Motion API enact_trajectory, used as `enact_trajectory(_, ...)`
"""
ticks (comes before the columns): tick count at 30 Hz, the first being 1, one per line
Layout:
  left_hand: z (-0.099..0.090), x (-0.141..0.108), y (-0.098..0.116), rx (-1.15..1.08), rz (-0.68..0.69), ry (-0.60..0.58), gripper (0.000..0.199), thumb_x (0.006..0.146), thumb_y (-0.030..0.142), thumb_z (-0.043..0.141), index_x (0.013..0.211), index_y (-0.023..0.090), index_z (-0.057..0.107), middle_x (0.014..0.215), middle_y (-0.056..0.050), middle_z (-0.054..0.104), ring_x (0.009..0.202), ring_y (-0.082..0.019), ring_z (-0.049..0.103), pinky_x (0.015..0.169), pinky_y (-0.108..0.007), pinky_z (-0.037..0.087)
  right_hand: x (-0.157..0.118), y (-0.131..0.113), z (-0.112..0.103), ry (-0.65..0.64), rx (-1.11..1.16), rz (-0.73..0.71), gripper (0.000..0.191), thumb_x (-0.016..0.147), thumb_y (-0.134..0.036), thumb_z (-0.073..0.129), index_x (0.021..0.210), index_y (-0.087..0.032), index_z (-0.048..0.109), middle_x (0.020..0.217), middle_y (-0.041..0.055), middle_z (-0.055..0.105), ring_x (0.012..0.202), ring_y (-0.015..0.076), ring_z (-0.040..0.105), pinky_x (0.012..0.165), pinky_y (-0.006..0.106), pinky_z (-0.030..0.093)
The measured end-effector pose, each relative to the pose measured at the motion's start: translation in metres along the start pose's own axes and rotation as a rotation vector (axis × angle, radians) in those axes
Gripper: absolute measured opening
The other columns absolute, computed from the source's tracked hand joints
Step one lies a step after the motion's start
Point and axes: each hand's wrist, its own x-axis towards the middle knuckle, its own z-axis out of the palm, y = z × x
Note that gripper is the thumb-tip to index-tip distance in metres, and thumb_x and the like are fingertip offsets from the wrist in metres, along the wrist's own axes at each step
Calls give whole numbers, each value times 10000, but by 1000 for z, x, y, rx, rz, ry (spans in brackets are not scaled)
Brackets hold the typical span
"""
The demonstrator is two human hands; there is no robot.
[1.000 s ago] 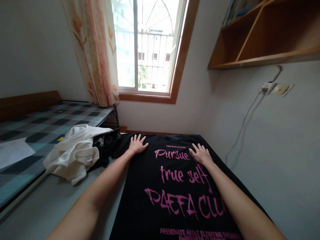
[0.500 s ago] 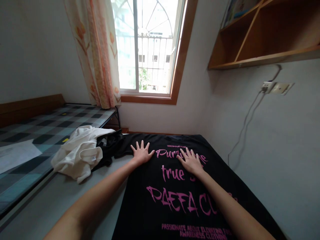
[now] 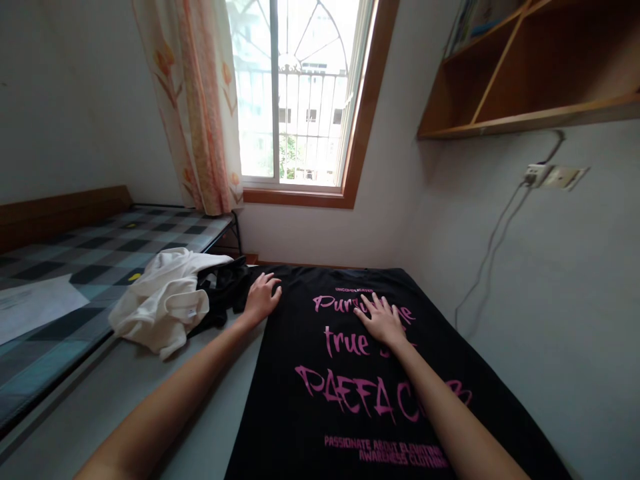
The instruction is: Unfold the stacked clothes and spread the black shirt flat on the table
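A black T-shirt (image 3: 300,333) with pink lettering lies spread flat on a pale table (image 3: 210,407). My left hand (image 3: 263,297) rests at the shirt's upper left, by its sleeve, with the fingers bent and somewhat apart; no cloth shows gripped in it. Flat on the upper lettering, fingers spread, lies my right hand (image 3: 383,320). Left of my left hand is a crumpled white garment (image 3: 170,300), with a black garment (image 3: 223,287) bunched beside it.
A bed (image 3: 100,247) with a checkered cover stands at the left, a paper sheet (image 3: 40,307) on it. A curtain (image 3: 200,107) hangs by the window. At the right are a wooden wall shelf (image 3: 530,117) and a socket (image 3: 555,176) with a cable.
My left hand has shifted left toward the shirt's sleeve, and its fingers have gone from spread flat to bent. My right hand has stayed on the lettering.
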Motion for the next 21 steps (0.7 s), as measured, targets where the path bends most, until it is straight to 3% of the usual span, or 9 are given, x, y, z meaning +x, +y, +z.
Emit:
enact_trajectory(3,-8,-11,-28,101,13,-4,395,938,355,432,1247,197,621,1406,-84,537,1389,-276,378,1145,-426,320,4,-6,-4,-34,15,33,701,922,-646,291,1521,-283,315,1606,85,225,1473,328,162,1160,554,134)
enact_trajectory(6,-9,-17,-48,119,-71,-84,553,960,485,376,1365,138,522,1463,-144,468,1395,-286,373,1124,-401,340,5,-21,-9,9,36,79,675,930,-602,319,1484,-225,405,1585,124,269,1462,363,172,1152,578,123)
enact_trajectory(9,-9,-18,-57,109,-137,-143,665,960,568,326,1427,110,446,1517,-186,377,1395,-299,372,1120,-394,336,1,-39,-8,99,70,31,660,948,-579,308,1472,-195,425,1590,134,250,1469,356,148,1160,557,122)
enact_trajectory(13,-7,-18,-57,124,-131,-187,682,949,588,348,1435,119,444,1527,-182,360,1435,-320,283,1136,-420,311,-5,-45,-1,59,96,-65,623,962,-545,326,1468,-197,430,1579,122,286,1464,333,187,1166,524,151)
enact_trajectory(17,-11,-22,-48,114,5,-27,540,980,484,336,1363,156,528,1505,-126,411,1438,-265,290,1146,-388,317,-4,-36,2,77,128,-105,557,968,-473,368,1421,-174,495,1552,133,343,1453,315,234,1166,492,181)
enact_trajectory(21,-31,-24,-36,146,162,161,394,957,299,375,1259,190,604,1437,-94,483,1401,-238,344,1166,-390,289,-2,-31,3,88,151,-136,529,956,-453,418,1390,-173,531,1530,136,381,1444,305,263,1165,483,189)
